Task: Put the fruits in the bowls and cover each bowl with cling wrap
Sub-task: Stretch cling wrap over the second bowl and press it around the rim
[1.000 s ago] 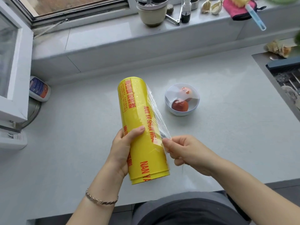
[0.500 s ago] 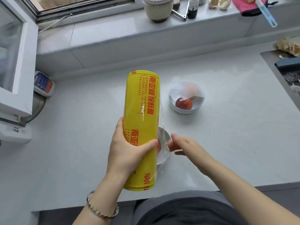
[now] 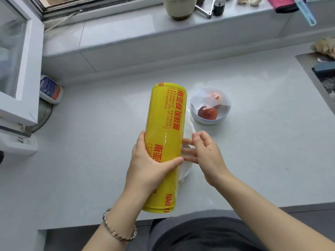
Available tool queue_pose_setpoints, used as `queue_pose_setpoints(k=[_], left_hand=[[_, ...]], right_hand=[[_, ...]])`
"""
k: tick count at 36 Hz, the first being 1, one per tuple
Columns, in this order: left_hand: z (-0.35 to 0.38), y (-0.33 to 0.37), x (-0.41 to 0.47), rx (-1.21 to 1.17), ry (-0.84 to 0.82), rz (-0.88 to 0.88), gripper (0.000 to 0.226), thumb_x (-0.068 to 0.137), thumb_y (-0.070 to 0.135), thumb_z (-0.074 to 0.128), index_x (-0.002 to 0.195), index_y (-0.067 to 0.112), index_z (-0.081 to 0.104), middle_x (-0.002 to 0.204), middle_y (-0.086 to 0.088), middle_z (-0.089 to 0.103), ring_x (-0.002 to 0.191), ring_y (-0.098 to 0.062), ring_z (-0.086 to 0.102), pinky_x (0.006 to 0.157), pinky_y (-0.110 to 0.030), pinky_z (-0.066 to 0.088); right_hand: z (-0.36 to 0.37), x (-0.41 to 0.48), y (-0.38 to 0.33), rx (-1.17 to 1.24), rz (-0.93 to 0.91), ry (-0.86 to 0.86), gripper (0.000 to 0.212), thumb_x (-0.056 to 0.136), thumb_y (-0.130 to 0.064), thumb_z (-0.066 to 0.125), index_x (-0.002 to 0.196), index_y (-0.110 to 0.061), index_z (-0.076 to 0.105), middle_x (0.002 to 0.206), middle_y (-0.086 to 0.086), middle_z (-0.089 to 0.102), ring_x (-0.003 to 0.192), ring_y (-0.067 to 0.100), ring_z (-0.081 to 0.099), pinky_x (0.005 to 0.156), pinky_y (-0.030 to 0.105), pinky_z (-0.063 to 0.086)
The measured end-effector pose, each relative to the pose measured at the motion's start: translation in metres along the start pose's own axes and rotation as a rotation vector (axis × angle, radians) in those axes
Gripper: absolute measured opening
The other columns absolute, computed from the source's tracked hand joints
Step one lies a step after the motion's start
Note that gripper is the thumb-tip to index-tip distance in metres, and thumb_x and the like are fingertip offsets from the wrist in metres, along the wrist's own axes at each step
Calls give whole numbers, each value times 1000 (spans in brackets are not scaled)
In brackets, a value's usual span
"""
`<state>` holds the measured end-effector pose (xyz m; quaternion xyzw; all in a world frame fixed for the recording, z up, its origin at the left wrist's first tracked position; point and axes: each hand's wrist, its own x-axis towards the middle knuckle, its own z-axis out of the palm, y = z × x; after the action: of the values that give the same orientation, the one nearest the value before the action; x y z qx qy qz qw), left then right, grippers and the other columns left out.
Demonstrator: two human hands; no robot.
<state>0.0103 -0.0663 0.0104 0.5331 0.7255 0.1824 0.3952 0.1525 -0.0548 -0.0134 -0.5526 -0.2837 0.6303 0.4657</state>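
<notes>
Head: roll [image 3: 165, 134] reads "NAN YA".

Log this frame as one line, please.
left hand grips cling wrap roll | right hand pinches film edge | far bowl wrapped

A single wide-angle camera worn on the head looks forward and steeply down at the pale grey stone counter [image 3: 253, 142], close enough that both forearms enter from the bottom edge of the frame. The window ledge [image 3: 126, 33] runs across the top, bowed by the lens; the person's dark-clothed lap fills the bottom centre.
</notes>
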Motion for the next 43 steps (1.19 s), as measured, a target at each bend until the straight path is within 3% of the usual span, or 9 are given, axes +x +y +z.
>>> queue_pose_setpoints(k=[4,10,17,24,29,34,37,39,43], left_hand=[[-6,-1,9,-232,-141,-87,117,38,91,57,140,41,27,140,1,43,116,-26,55,88,-51,52],[-17,6,20,-480,-353,-136,99,43,56,77,130,32,37,123,-4,59,103,-24,65,89,-50,52],[-3,17,19,-533,-389,-111,86,57,40,71,128,33,22,117,-3,62,102,-23,65,92,-45,51],[15,16,15,-487,-462,-119,84,46,50,77,120,21,54,110,-4,69,95,-24,68,84,-48,55],[23,7,11,-632,-479,-189,93,43,45,84,124,14,50,112,-14,67,97,-34,67,82,-52,54],[27,3,5,-714,-382,-187,104,34,53,87,122,14,49,110,-16,67,92,-34,68,70,-44,57],[25,0,0,-702,-311,-159,98,38,47,82,124,17,47,111,-12,66,91,-29,69,70,-43,58],[22,-1,-3,-646,-232,-143,94,38,48,78,122,21,46,110,-6,66,90,-25,69,70,-42,59],[15,0,-7,-435,-113,-73,99,44,50,85,130,26,40,113,3,62,94,-18,66,76,-41,58]], right_hand=[[-3,-1,2,-28,-89,38,24,99,-22,35,78,-12,40,86,4,67,64,12,69,55,24,57],[-11,2,-5,-39,-172,39,23,99,-22,33,79,-12,38,82,4,68,61,13,69,50,22,53],[-21,12,-3,-161,-180,83,25,100,-24,32,77,-15,36,77,2,66,59,12,65,47,20,50],[-35,9,19,-395,-191,151,29,98,-32,35,73,-18,38,65,5,51,56,15,51,50,27,42],[-37,2,22,-437,-212,173,28,99,-26,35,72,-18,37,64,2,49,55,11,51,44,17,45],[-36,1,27,-518,-268,278,29,99,-26,35,70,-21,35,59,1,47,43,9,48,34,21,42],[-36,6,31,-586,-308,308,29,99,-28,35,70,-21,34,59,-1,42,50,11,41,44,33,47],[-39,10,30,-616,-368,313,28,98,-25,37,72,-16,35,56,-1,39,49,9,37,45,19,35],[-47,12,32,-685,-425,285,25,98,-20,39,75,-10,37,51,-2,34,48,9,36,43,19,25]])
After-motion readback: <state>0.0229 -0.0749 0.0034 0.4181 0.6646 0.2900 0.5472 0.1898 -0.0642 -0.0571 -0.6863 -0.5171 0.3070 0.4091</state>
